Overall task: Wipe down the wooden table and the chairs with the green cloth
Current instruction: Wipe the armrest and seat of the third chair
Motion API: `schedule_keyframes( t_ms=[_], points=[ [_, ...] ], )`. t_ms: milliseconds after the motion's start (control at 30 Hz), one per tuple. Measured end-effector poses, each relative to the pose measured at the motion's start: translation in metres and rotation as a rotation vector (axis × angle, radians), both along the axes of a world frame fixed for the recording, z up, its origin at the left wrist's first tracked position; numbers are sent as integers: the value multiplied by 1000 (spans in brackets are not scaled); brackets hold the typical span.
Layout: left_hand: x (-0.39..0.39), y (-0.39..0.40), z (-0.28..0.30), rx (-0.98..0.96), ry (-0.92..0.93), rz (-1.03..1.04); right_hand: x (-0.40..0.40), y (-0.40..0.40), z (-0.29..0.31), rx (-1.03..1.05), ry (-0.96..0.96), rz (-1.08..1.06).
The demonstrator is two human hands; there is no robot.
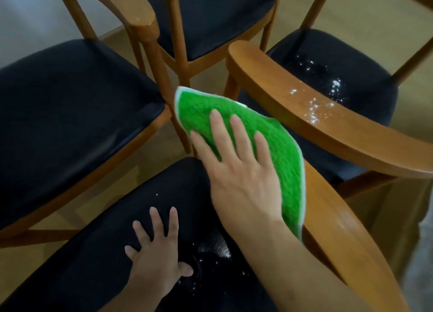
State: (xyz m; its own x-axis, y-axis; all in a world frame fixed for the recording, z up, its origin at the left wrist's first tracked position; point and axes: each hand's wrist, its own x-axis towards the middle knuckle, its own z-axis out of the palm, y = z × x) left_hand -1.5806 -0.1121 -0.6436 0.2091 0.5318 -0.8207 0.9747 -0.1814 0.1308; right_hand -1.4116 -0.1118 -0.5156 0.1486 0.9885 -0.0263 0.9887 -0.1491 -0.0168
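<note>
Right hand (243,178), fingers straight, presses green cloth (276,145) onto chair backrest (339,222); cloth runs lengthwise beyond fingertips. Left hand (157,250) splayed on seat (93,253).

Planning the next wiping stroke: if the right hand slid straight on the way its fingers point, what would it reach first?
The right hand presses flat on the green cloth, on the near chair's backrest. Its fingers point up-left, toward the cloth's far corner; beyond that, probably the wooden chair leg, though depth is unclear.
</note>
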Motion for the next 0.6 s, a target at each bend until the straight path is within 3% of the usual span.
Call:
schedule_keyframes(
  t_ms=[133,300,500,600],
  points=[
    [2,0,3,-4,2,-15,9,-61,-2,94,-3,-316],
    [2,-2,3,3,0,-19,1,-26,-2,84,-29,-360],
    [2,0,-1,-9,10,-12,-16,61,-3,90,-28,-97],
    [1,-2,-3,1,14,-14,-23,79,-9,69,-179,181]
  ],
)
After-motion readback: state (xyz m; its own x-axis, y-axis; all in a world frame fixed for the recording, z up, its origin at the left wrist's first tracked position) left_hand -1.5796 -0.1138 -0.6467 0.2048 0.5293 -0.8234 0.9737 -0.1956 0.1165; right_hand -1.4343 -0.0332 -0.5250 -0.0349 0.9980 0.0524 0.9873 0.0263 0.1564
